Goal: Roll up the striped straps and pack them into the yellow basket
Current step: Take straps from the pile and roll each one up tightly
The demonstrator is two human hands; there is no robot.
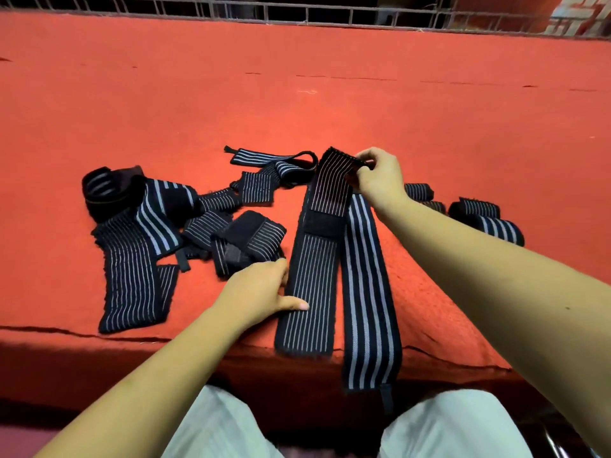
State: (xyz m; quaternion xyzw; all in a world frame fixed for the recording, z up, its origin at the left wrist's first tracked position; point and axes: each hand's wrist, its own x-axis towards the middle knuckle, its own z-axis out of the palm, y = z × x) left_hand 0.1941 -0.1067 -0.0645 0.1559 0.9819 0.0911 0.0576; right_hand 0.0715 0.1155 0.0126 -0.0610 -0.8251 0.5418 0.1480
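Observation:
A long dark strap with thin pale stripes (310,285) lies flat on the red cloth (330,94), running from the front edge away from me. My right hand (377,176) pinches its far end, which is lifted and curled over. My left hand (264,292) rests on the strap's near left edge, thumb laid flat on the fabric. Beside it on the right lies a second strap with broad white stripes (367,292), its end hanging over the front edge. The yellow basket is not in view.
A loose heap of striped straps (145,233) lies to the left, more strung out behind (274,163). Several rolled straps (486,216) sit at the right behind my right forearm. A metal grille (297,11) runs along the far edge.

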